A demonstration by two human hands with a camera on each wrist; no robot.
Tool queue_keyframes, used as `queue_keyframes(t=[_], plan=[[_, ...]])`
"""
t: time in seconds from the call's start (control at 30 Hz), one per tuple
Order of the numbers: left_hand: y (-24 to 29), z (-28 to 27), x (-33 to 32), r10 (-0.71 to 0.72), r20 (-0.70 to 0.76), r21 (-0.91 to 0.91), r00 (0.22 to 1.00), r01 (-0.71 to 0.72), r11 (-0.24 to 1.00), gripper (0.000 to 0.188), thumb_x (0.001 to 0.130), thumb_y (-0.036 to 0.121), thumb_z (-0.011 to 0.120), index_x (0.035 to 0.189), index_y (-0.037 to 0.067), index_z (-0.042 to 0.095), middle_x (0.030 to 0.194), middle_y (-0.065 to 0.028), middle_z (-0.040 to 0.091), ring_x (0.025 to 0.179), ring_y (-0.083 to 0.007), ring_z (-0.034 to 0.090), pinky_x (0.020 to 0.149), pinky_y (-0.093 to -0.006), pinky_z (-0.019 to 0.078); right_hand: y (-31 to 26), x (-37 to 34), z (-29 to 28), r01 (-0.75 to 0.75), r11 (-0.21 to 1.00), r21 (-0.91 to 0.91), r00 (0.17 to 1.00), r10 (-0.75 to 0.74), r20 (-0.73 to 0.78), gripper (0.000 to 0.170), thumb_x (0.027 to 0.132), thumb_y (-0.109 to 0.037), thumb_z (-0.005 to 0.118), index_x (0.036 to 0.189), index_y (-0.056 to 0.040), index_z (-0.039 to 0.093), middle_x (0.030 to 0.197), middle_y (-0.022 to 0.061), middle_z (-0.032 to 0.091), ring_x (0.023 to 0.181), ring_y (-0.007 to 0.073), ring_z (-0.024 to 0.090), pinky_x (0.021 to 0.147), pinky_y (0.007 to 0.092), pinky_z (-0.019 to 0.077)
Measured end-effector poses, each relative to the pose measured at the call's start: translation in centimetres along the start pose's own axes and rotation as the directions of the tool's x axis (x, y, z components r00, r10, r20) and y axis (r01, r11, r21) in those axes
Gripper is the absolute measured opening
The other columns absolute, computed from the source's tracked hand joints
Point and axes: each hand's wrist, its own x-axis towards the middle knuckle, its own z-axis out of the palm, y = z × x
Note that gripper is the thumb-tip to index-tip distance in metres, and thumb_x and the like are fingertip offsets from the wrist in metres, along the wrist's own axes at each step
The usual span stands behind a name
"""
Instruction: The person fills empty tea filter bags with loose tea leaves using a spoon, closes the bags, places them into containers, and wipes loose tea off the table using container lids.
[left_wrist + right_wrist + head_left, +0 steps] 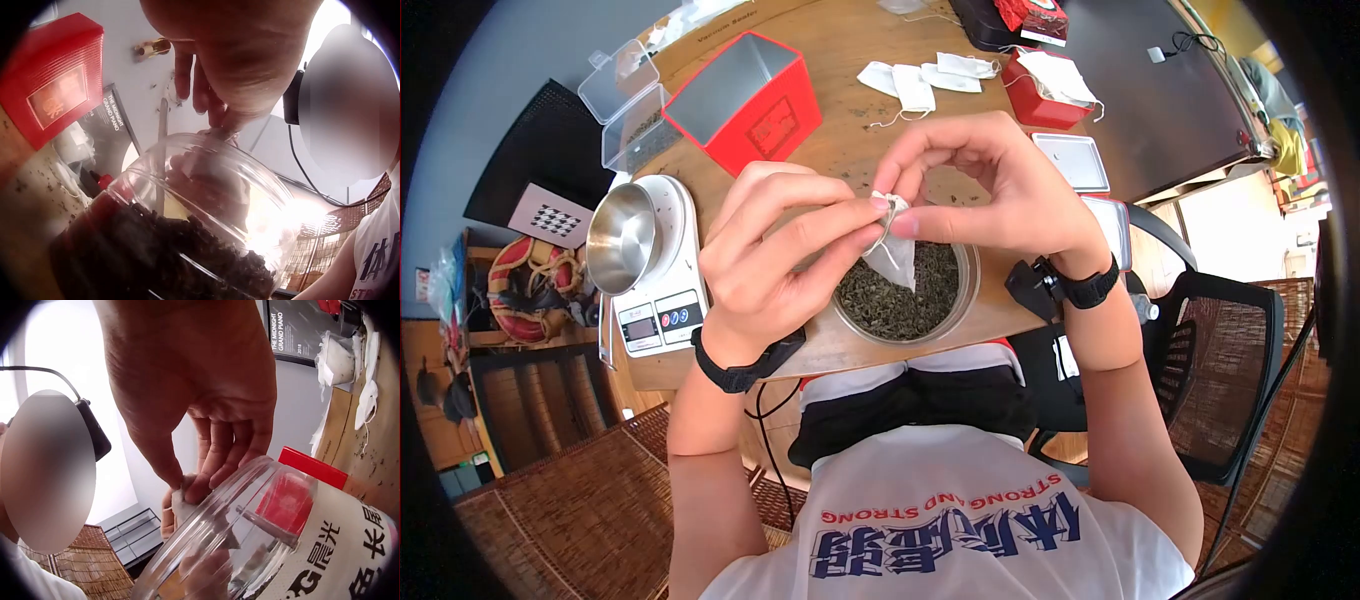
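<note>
A small white pouch (892,262) with a gathered top hangs over a clear round tub of dark dried leaves (900,305). The left hand (775,240) pinches the pouch's top between thumb and fingers from one side. From the other side the right hand (1000,190) pinches the same gathered edge. In the left wrist view, the left hand (231,56) is above the clear tub (206,181), whose wall partly covers the fingertips. The right wrist view has the right hand (200,394) gripping the pouch (181,500) beside the tub's rim (206,512).
Left of the hands stand a digital scale (662,318) with a metal bowl (622,238), an open red box (775,115) and a clear lidded container (635,135). Several flat white pouches (913,88) lie farther back, near a smaller red box (1040,105) holding white pouches.
</note>
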Motion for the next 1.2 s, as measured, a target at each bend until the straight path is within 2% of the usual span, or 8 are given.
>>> queue_keyframes(t=[0.33,0.53,0.6,0.7,0.83,1.0,1.13,1.2], plan=[[0.3,0.8,-0.4,-0.027,0.026,-0.053,0.999,0.028,0.998,0.023,0.071,-0.004,0.083,0.091,0.001,0.074,0.086,-0.0094,0.071,0.074,-0.0264,0.068,0.065,-0.0348,0.0532,-0.4,-0.4,-0.4,-0.076,0.997,0.021,0.993,0.074,0.091,0.023,0.087,-0.008,0.080,0.107,-0.0015,0.070,0.087,0.0028,0.076,0.086,0.0080,0.072,0.089,0.0263,0.0507],[0.7,0.5,-0.4,-0.169,0.039,-0.179,0.985,0.173,0.968,0.018,0.076,-0.007,0.079,0.089,0.002,0.071,0.083,-0.0099,0.072,0.073,-0.0251,0.068,0.066,-0.0326,0.0523,-1.1,-0.4,-0.6,-0.144,0.984,0.107,0.983,0.130,0.133,0.024,0.087,-0.006,0.078,0.108,-0.0015,0.069,0.085,0.0038,0.078,0.086,0.0096,0.073,0.090,0.0274,0.0511],[0.8,0.4,-0.5,-0.202,0.060,-0.155,0.978,0.209,0.966,0.016,0.078,-0.006,0.078,0.089,0.002,0.070,0.082,-0.0091,0.072,0.072,-0.0249,0.068,0.066,-0.0312,0.0518,-0.6,-0.3,-0.8,0.014,1.000,-0.017,0.993,-0.012,0.121,0.018,0.088,-0.004,0.076,0.105,-0.0023,0.071,0.086,0.0023,0.075,0.082,0.0098,0.070,0.088,0.0283,0.0515],[0.5,0.6,-0.6,-0.200,0.064,-0.147,0.978,0.207,0.967,0.015,0.079,-0.005,0.078,0.089,0.002,0.069,0.081,-0.0078,0.072,0.070,-0.0223,0.067,0.064,-0.0298,0.0511,-0.3,0.0,-0.8,0.106,0.984,-0.146,0.989,-0.089,0.116,0.011,0.089,-0.005,0.074,0.099,-0.0030,0.071,0.086,0.0004,0.069,0.078,0.0092,0.063,0.084,0.0289,0.0509],[0.2,0.9,-1.0,-0.260,0.080,-0.163,0.962,0.270,0.949,0.011,0.084,-0.002,0.076,0.090,0.003,0.070,0.080,-0.0052,0.072,0.064,-0.0142,0.062,0.060,-0.0259,0.0479,0.3,0.0,-0.5,0.078,0.987,-0.139,0.990,-0.061,0.125,0.008,0.089,-0.006,0.075,0.094,-0.0026,0.070,0.084,-0.0006,0.062,0.076,0.0096,0.054,0.081,0.0290,0.0490],[0.2,0.6,-1.2,-0.357,0.141,-0.276,0.924,0.383,0.882,0.009,0.086,0.000,0.075,0.092,0.004,0.069,0.078,-0.0009,0.070,0.060,-0.0083,0.053,0.055,-0.0226,0.0413,0.6,-0.2,-0.4,0.015,0.997,0.074,0.984,-0.028,0.175,0.009,0.089,-0.003,0.072,0.095,-0.0008,0.066,0.086,-0.0015,0.059,0.080,0.0087,0.051,0.086,0.0273,0.0460],[0.2,0.5,-1.2,-0.390,0.250,-0.338,0.886,0.457,0.822,0.008,0.088,0.001,0.074,0.093,0.004,0.068,0.076,0.0010,0.065,0.057,-0.0065,0.048,0.054,-0.0220,0.0377,1.1,-0.3,-0.6,0.000,0.991,0.132,0.975,-0.029,0.219,0.008,0.089,-0.003,0.070,0.094,-0.0006,0.064,0.087,-0.0020,0.057,0.082,0.0080,0.050,0.087,0.0262,0.0442],[0.1,0.4,-1.1,-0.391,0.285,-0.348,0.875,0.475,0.808,0.008,0.088,0.001,0.073,0.094,0.004,0.068,0.076,0.0015,0.064,0.057,-0.0059,0.047,0.053,-0.0218,0.0367,1.0,-0.3,-0.8,-0.100,0.982,0.159,0.959,0.053,0.278,0.012,0.081,0.003,0.065,0.092,0.0006,0.060,0.091,0.0010,0.053,0.090,0.0135,0.051,0.090,0.0289,0.0422]])
